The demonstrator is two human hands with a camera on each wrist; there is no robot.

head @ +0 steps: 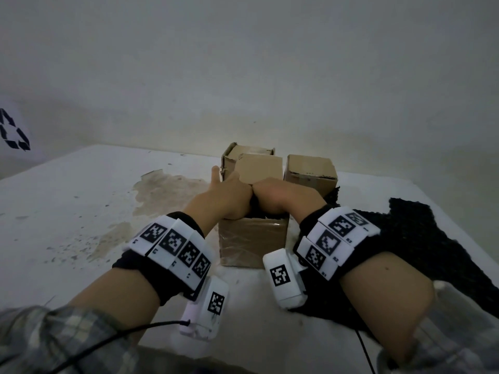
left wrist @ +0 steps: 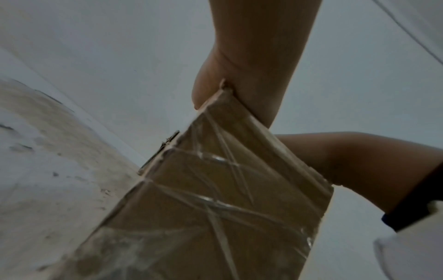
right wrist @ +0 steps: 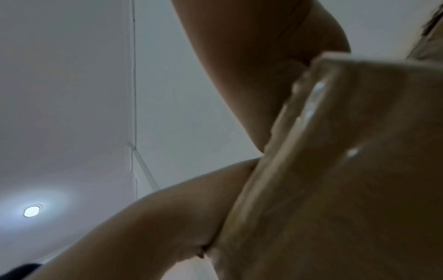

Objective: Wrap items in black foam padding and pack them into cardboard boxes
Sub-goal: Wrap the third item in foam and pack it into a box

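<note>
Left hand is reaching over the near rim of the taped cardboard box, fingers partly extended; their grasp cannot be told. Right hand, beside it, is dipping into the opening, fingers hidden, probably seating black foam padding. Spare foam sheet is lying at right.

Both hands' fingers hidden inside the near cardboard box.

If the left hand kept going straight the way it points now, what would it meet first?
Probably the open cardboard box at the back: the left hand reaches away from the person over the near taped box, fingertips already beside its wall. Depth is unclear.
</note>
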